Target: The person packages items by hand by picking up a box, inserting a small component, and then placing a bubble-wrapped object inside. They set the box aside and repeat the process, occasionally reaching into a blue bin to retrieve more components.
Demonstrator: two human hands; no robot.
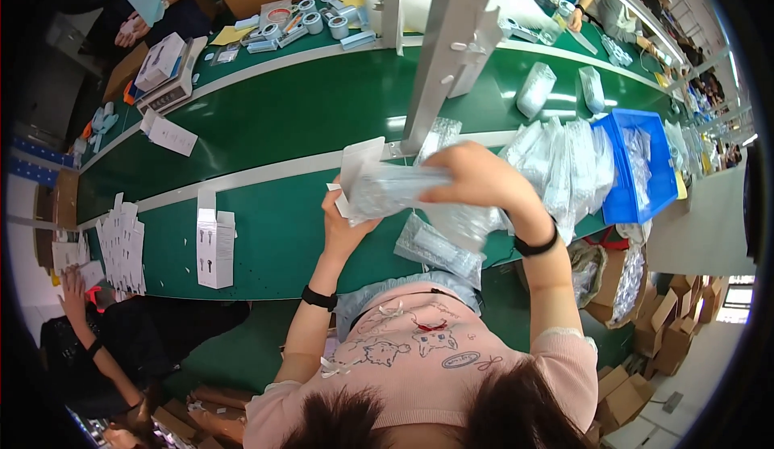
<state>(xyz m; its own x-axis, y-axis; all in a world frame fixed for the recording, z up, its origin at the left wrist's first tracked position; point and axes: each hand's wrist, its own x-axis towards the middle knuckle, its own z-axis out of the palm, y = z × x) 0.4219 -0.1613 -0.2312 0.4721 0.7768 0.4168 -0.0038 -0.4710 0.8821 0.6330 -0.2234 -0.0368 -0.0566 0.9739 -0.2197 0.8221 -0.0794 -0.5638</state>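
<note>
Nearest the camera: dark hair (516,405) at the lower edge, then the wearer's pink top (427,352), just short of the worktop (278,231).
Wrapped bundle: the clear bubble-wrapped bundle (391,193) is up off the worktop, between the two hands and across the front of a white carton (362,157) with a raised flap; whether its left end is inside, I cannot tell.
Left hand: the left hand (347,230) is curled, not spread, with its fingers about the carton's lower left part.
Right hand: the right hand (468,176) seems to pinch the bundle's right end between thumb and fingers (motion blur hides the exact grip).
Handling: the step looks like lining up bundle and carton; best to steady the carton walls lightly, press the loose wrap flat, keep the flap clear and guide the bundle straight, without crushing it.
Near side: another wrapped packet (439,251) lies on the worktop by the near edge.
Left side: a standing printed carton (215,247), with a group of white cartons (122,247) farther left.
Right side: heaped wrapped packets (556,159) beside a blue bin (663,167).
</note>
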